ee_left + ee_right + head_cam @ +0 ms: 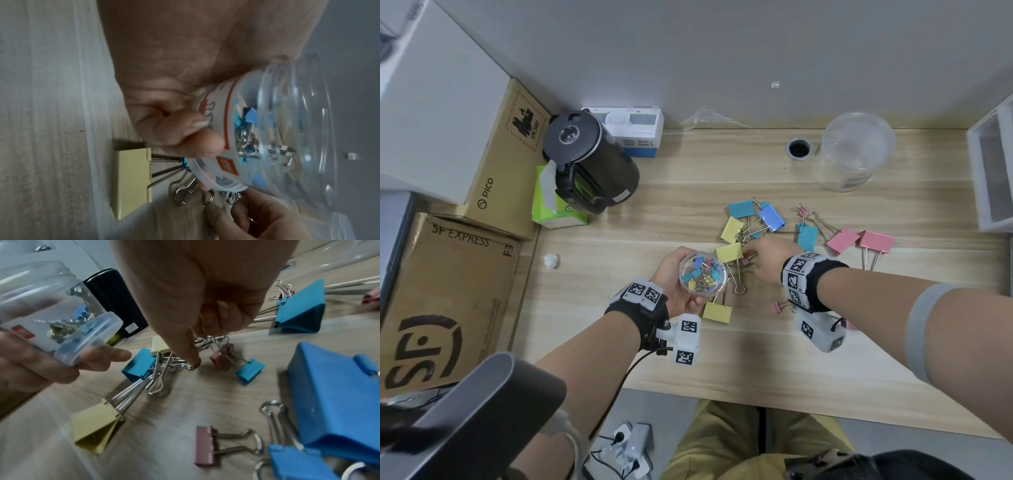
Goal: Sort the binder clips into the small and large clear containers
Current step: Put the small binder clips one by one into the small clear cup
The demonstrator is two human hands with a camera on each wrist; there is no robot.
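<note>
My left hand [674, 281] grips the small clear container [702, 274] just above the table; several small coloured clips lie inside it. In the left wrist view the left hand's fingers [205, 146] curl round the container's labelled wall [230, 129]. My right hand [760, 255] is down in the clip pile. Its curled fingers [218, 318] pinch the wire handles of a small pink clip [222, 360] and a small teal clip [249, 371]. The large clear container [856, 150] stands empty at the back right. Large yellow [729, 251], blue [772, 217] and pink [876, 241] clips lie scattered.
A black kettle [589, 164] and a green tissue pack [551, 209] stand at the back left beside cardboard boxes [448, 301]. A white organiser [993, 171] sits at the right edge. A cable hole [799, 148] lies near the wall. A small pink clip [779, 307] lies under my right wrist.
</note>
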